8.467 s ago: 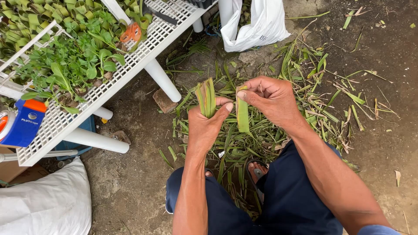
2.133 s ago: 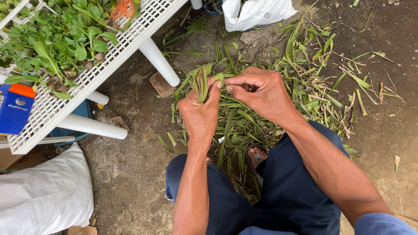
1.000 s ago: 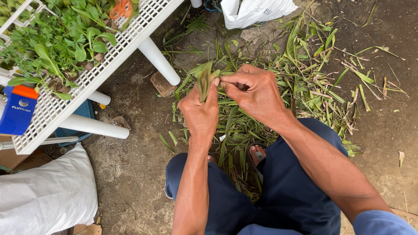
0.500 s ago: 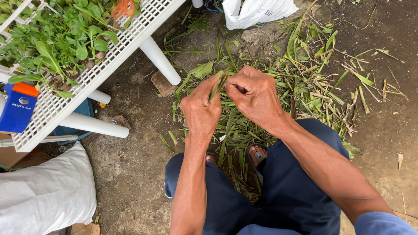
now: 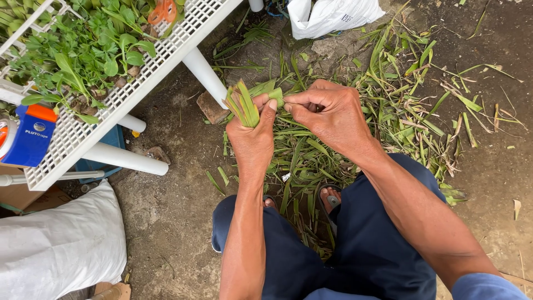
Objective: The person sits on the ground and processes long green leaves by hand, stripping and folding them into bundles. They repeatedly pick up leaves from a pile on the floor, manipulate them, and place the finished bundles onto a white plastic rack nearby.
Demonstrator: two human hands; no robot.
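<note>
Above the heap of cut leaves (image 5: 333,150) on the ground, the left hand (image 5: 252,136) is clamped around a small bunch of green leaf strips (image 5: 242,104) held upright, while the right hand (image 5: 333,114), just beside it, pinches one strip (image 5: 276,95) between fingertips, right of the white slatted bench (image 5: 111,105).

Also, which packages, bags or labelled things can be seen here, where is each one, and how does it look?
Tape dispenser: left edge of the white rack; blue body, orange top, small round label.
White plastic bag: top centre, on the ground; crumpled, faint print.
White sack: bottom left, on the ground; full, rounded.
Cardboard box: left edge, under the rack; brown, mostly hidden.
</note>
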